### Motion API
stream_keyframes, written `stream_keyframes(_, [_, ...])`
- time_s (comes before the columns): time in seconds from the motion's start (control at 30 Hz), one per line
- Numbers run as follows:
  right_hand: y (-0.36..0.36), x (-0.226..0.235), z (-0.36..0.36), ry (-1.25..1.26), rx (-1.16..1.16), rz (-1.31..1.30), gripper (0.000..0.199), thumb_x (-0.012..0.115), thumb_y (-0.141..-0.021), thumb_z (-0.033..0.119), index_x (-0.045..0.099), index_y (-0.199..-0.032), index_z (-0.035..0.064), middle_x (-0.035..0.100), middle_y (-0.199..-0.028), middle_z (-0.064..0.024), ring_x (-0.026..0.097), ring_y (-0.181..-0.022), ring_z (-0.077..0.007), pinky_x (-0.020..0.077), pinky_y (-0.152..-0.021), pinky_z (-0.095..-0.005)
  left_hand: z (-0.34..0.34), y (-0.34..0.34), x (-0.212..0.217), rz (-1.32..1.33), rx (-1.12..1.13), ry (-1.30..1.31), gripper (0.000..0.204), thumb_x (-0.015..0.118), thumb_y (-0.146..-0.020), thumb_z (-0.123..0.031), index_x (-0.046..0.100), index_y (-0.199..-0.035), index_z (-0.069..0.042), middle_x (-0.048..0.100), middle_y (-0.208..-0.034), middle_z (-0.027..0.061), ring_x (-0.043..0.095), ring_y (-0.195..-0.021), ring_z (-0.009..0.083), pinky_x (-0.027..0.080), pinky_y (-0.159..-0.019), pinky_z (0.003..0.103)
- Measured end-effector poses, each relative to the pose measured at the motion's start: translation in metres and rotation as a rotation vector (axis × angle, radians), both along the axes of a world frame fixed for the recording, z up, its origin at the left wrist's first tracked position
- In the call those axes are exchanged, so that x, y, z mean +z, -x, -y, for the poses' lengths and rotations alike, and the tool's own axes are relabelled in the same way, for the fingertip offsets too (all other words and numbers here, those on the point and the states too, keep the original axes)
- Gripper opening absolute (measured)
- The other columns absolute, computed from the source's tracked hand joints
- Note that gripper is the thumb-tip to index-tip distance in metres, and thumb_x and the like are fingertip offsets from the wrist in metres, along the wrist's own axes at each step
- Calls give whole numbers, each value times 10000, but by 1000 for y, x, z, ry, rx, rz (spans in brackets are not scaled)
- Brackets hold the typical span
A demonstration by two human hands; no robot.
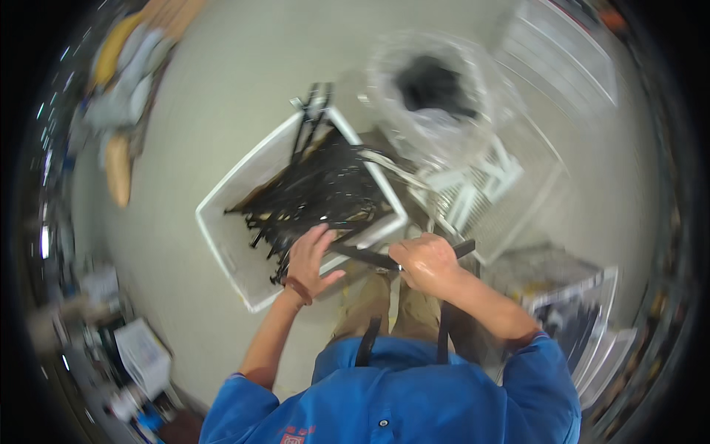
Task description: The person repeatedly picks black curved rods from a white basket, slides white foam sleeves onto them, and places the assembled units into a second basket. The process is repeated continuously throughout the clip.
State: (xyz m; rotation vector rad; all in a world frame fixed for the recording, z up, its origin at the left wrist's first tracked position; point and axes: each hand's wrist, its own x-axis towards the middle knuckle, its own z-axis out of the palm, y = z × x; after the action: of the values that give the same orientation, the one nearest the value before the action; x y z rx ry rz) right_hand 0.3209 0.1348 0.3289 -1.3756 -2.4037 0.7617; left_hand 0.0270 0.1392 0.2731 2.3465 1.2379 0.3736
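Note:
My right hand [427,263] is closed around a long, flat black strip [366,256], whose short end sticks out past the fist on the right. The strip's other end reaches left over the near edge of a white bin [222,255]. Close to that end is my left hand [309,259], fingers stretched and thumb apart; whether it touches the strip I cannot tell. In the bin lies a dense pile of thin black rods or strips [318,177], blurred, and two longer ones [310,122] stick out over its far corner.
Behind the bin to the right stands a clear plastic bag [444,140] with black material inside. White slatted racks [473,189] lie next to it. Crates [566,318] stand at the right, a white box [143,355] at the lower left, and grey and yellow bundles [126,81] at the far left.

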Motion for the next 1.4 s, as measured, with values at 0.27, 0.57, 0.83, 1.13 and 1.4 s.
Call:
stream_keyframes(0.27, [-113, 4, 251, -47, -649, -447, 258, 698, -642, 110, 571, -867, 105, 599, -797, -81, 588, -779, -336, 453, -705, -440, 92, -153, 55, -136, -495, 1496, 155, 690, -895, -122, 614, -982, -18, 662, -725, 49, 648, -623, 120, 521, -521, 245])
stream_keyframes(0.57, [-46, -269, 659, 313, -2237, -196, 334, 668, -799, 174, 625, -1120, 91, 606, -1157, -132, 569, -1110, -324, 461, -955, -424, 231, -128, -111, -717, -40, 1232, 428, 588, -969, -385, 604, -807, 11, 658, -713, 127, 660, -555, 202, 498, -438, 303])
stream_keyframes(0.83, [-54, -570, 911, 1188, -1887, -172, 429, 532, -887, 170, 548, -1315, 140, 549, -1302, -164, 546, -1194, -353, 468, -983, -464, 337, -123, -194, -711, 86, 1126, 379, 559, -980, -352, 564, -756, -47, 604, -695, 72, 629, -585, 182, 506, -437, 280])
stream_keyframes(1.13, [-33, -798, 942, 1180, -2210, -372, 565, 554, -862, 197, 438, -1407, 105, 571, -1303, -192, 558, -1203, -363, 456, -1005, -461, 373, -148, -239, -852, -134, 830, 531, 403, -1026, -454, 482, -712, -32, 560, -548, 105, 626, -457, 230, 509, -384, 297])
stream_keyframes(1.4, [-60, -678, 951, 1164, -2056, -542, 722, 612, -819, 244, 351, -1476, 100, 602, -1254, -216, 600, -1147, -373, 492, -958, -466, 428, -215, -214, -970, -339, 861, 445, 408, -1023, -427, 512, -848, -30, 583, -580, 70, 489, -386, 117, 385, -362, 251])
